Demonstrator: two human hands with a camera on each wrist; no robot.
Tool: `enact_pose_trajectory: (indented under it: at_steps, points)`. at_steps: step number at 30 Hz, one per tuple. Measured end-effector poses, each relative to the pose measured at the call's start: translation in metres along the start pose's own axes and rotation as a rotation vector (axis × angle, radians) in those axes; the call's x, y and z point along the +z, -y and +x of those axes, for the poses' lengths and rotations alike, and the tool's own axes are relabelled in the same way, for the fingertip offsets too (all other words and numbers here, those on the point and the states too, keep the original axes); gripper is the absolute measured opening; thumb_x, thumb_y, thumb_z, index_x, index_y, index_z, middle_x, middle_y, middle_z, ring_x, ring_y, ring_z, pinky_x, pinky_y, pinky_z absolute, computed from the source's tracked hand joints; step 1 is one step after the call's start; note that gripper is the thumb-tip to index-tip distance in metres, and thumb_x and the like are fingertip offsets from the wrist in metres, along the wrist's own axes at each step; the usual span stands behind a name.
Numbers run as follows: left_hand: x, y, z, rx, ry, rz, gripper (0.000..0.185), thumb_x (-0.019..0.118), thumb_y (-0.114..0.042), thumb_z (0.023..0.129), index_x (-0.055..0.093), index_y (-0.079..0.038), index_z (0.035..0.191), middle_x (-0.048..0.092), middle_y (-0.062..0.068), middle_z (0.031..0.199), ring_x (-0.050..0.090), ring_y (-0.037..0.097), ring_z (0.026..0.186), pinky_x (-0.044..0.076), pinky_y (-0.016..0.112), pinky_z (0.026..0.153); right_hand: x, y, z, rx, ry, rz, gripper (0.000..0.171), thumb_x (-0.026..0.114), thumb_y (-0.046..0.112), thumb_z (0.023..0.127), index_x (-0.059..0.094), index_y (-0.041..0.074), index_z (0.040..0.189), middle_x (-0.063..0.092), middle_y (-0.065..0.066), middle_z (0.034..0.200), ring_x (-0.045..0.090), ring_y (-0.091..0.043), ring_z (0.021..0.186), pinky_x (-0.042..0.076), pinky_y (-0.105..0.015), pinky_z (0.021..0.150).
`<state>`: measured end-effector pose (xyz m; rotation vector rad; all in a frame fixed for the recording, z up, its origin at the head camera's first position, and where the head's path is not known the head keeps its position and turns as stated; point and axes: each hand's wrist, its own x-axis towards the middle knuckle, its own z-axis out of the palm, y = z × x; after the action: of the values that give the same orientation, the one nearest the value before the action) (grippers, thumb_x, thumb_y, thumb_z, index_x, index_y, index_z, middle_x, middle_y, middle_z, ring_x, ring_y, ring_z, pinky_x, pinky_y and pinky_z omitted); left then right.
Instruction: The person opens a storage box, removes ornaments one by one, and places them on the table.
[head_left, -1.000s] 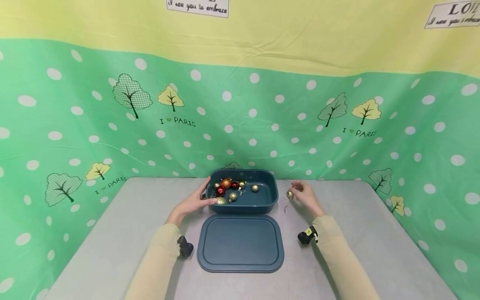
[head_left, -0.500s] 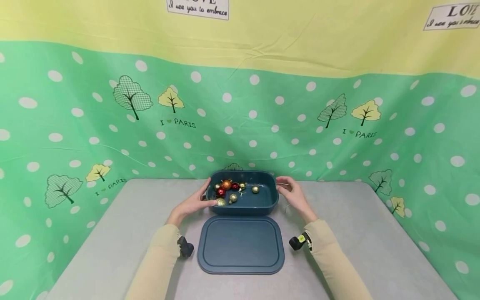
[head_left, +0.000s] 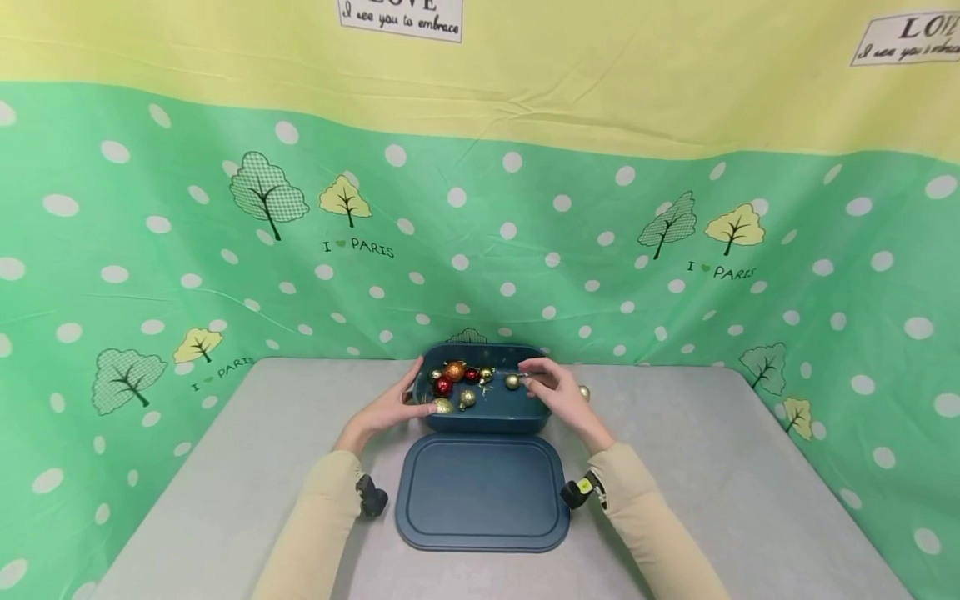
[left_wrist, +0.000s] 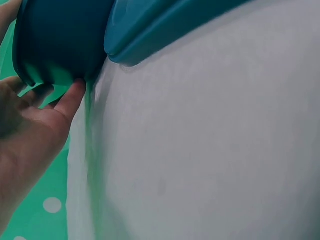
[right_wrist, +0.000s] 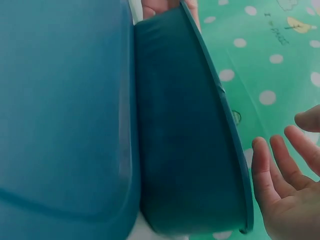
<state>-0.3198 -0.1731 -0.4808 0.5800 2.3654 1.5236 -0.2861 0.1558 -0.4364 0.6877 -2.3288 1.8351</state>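
Observation:
A dark blue tub (head_left: 487, 425) stands at the back middle of the grey table and holds several small baubles: a red one (head_left: 442, 384), an orange one (head_left: 453, 369) and gold ones. My left hand (head_left: 393, 404) rests flat against the tub's left end (left_wrist: 60, 40), thumb near the rim. My right hand (head_left: 555, 393) reaches over the tub's right side, its fingertips close to a gold bauble (head_left: 512, 382). In the right wrist view the right hand (right_wrist: 285, 200) has loose, spread fingers above the tub wall (right_wrist: 185, 135) and holds nothing.
The tub's flat blue lid (head_left: 482, 492) lies on the table just in front of it. One gold bauble (head_left: 583, 392) sits on the table right of the tub. A green dotted cloth hangs behind and to both sides of the grey table (head_left: 750, 467).
My right hand has moved left from the gold bauble on the table to over the tub's right side. The left hand and the tub have stayed put.

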Motion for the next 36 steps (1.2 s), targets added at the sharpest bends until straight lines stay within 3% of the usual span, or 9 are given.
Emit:
enact_pose_trajectory:
  at_steps: [9, 11, 18, 23, 26, 29, 32, 36]
  points:
    - [0.002, 0.002, -0.004, 0.015, -0.047, 0.035, 0.105, 0.073, -0.028, 0.086, -0.003, -0.015, 0.156, -0.005, 0.015, 0.16, -0.002, 0.04, 0.143, 0.007, 0.062, 0.11, 0.025, 0.004, 0.006, 0.0, 0.093, 0.015, 0.026, 0.051, -0.003, 0.097, 0.056, -0.009, 0.122, 0.057, -0.027, 0.122, 0.055, -0.049, 0.109, 0.048, -0.058, 0.085]
    - [0.001, 0.003, -0.003, 0.015, -0.05, 0.04, 0.105, 0.073, -0.03, 0.086, -0.003, -0.015, 0.156, -0.006, 0.013, 0.16, -0.001, 0.039, 0.144, 0.008, 0.062, 0.11, 0.029, 0.006, 0.008, -0.001, 0.108, 0.018, 0.026, 0.052, -0.003, 0.097, 0.056, -0.009, 0.122, 0.056, -0.028, 0.121, 0.056, -0.048, 0.108, 0.048, -0.057, 0.085]
    - [0.002, 0.0, 0.0, 0.014, -0.043, 0.03, 0.105, 0.073, -0.03, 0.086, -0.003, -0.016, 0.156, -0.006, 0.012, 0.161, -0.002, 0.038, 0.144, 0.007, 0.061, 0.111, 0.039, 0.033, 0.012, 0.001, 0.161, -0.037, 0.025, 0.053, -0.004, 0.096, 0.057, -0.01, 0.12, 0.06, -0.025, 0.116, 0.064, -0.025, 0.094, 0.052, -0.047, 0.081]
    - [0.003, -0.001, -0.002, 0.009, -0.038, 0.005, 0.103, 0.072, -0.024, 0.087, -0.004, -0.016, 0.156, -0.007, 0.013, 0.16, -0.004, 0.038, 0.144, 0.006, 0.06, 0.111, 0.047, 0.037, 0.016, 0.042, 0.202, -0.046, 0.026, 0.053, -0.003, 0.096, 0.057, -0.01, 0.12, 0.06, -0.025, 0.118, 0.063, -0.027, 0.095, 0.051, -0.051, 0.084]
    - [0.002, -0.008, -0.005, 0.007, -0.023, -0.004, 0.101, 0.071, -0.019, 0.088, -0.004, -0.011, 0.155, -0.008, 0.016, 0.16, -0.003, 0.039, 0.143, 0.006, 0.059, 0.112, 0.052, 0.036, 0.019, 0.048, 0.242, -0.029, 0.027, 0.053, -0.004, 0.095, 0.056, -0.012, 0.121, 0.057, -0.029, 0.12, 0.061, -0.041, 0.1, 0.049, -0.054, 0.086]
    - [0.001, -0.025, -0.013, 0.002, -0.007, -0.016, 0.099, 0.07, -0.016, 0.088, -0.003, -0.008, 0.155, -0.006, 0.019, 0.159, -0.002, 0.04, 0.143, 0.007, 0.058, 0.112, 0.057, 0.022, 0.026, 0.047, 0.28, -0.02, 0.028, 0.054, -0.002, 0.095, 0.056, -0.011, 0.122, 0.055, -0.032, 0.122, 0.058, -0.048, 0.103, 0.052, -0.043, 0.085]
    - [0.002, -0.038, -0.019, 0.003, 0.005, -0.024, 0.097, 0.068, -0.015, 0.089, -0.002, -0.006, 0.155, -0.005, 0.02, 0.159, -0.001, 0.041, 0.143, 0.009, 0.059, 0.112, 0.063, 0.005, 0.033, 0.051, 0.311, -0.024, 0.031, 0.056, 0.001, 0.095, 0.056, -0.009, 0.125, 0.054, -0.031, 0.124, 0.058, -0.046, 0.104, 0.052, -0.038, 0.083]
    - [0.001, -0.038, -0.02, 0.007, 0.009, -0.033, 0.097, 0.068, -0.015, 0.089, -0.003, -0.006, 0.155, -0.006, 0.02, 0.159, 0.0, 0.041, 0.143, 0.011, 0.059, 0.112, 0.07, -0.005, 0.041, 0.045, 0.343, -0.047, 0.032, 0.059, 0.005, 0.095, 0.058, -0.007, 0.125, 0.056, -0.027, 0.122, 0.061, -0.038, 0.1, 0.052, -0.043, 0.083]
